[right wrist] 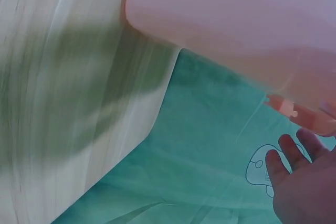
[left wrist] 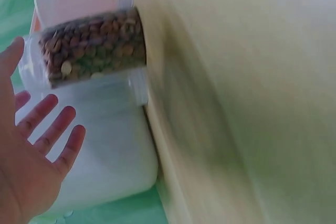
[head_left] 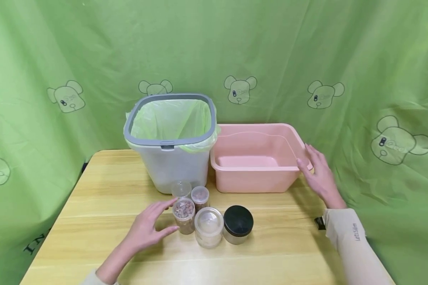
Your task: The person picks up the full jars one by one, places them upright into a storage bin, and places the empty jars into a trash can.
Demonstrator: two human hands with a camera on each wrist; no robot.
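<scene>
My left hand (head_left: 147, 226) is spread beside a small clear jar of brown pellets (head_left: 184, 213), thumb and fingertips close to its side. In the left wrist view those fingers (left wrist: 63, 129) look extended and grip nothing; contact with the jar is unclear. Behind it stand another small jar with brownish contents (head_left: 200, 196) and a clear empty-looking container (head_left: 181, 189). A clear-lidded jar (head_left: 209, 227) and a black-lidded jar (head_left: 238, 221) stand to the right. My right hand (head_left: 320, 176) is at the right end of the pink basin (head_left: 255, 180), fingers loosely extended near its rim.
A light grey bin (head_left: 174, 166) with a grey rim and a pale green liner bag stands left of the basin, close against it. Both sit on a wooden table (head_left: 103, 190). A green curtain (head_left: 271, 47) with bear drawings hangs behind and at the sides.
</scene>
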